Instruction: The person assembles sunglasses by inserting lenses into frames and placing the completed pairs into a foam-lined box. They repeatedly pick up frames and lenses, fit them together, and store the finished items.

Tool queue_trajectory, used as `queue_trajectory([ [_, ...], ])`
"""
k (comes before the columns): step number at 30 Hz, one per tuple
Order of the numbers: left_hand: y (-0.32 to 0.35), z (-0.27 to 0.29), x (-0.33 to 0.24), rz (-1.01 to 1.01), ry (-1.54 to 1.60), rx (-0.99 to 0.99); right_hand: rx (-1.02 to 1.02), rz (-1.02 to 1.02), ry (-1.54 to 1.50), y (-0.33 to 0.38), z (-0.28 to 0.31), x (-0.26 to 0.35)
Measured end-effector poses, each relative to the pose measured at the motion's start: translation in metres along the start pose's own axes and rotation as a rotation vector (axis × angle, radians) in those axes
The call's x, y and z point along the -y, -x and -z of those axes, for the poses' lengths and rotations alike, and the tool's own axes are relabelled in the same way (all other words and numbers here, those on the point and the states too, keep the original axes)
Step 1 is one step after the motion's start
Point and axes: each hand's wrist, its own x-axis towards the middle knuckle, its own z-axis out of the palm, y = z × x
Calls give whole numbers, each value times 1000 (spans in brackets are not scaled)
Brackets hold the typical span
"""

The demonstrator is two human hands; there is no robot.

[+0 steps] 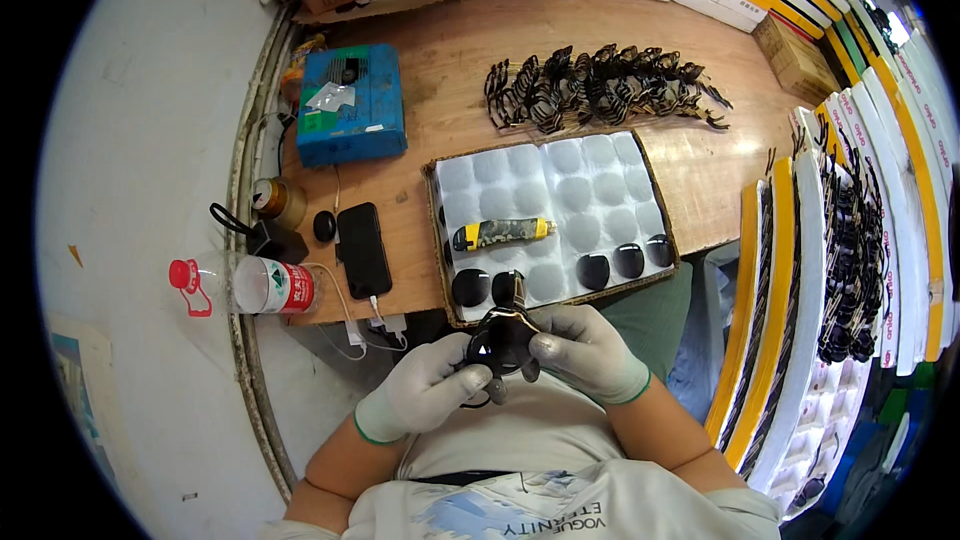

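Both of my hands wear pale grey-white gloves with green cuffs and are closed on a pair of dark sunglasses, held in front of my body at the near edge of a tray. My left hand pinches one side with the thumb on top, and my right hand grips the other side. Part of the sunglasses is hidden by my fingers. Just beyond, the white moulded tray has round hollows. Several dark lenses lie along its near side. A yellow-and-black tool with a camouflage-patterned handle rests across the tray.
A heap of black spectacle frames lies behind the tray. To the left are a blue box, a phone on a cable and a clear bottle with a red cap. White-and-yellow stacked trays rise close on my right.
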Motion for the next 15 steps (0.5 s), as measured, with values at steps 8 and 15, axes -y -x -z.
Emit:
queue_trajectory([
  [8, -3, -3, -9, 14, -50, -40, -30, -24, 67, -1, 3, -2],
  [15, -2, -1, -8, -63, -272, -50, 11, -12, 109, -1, 5, 0],
])
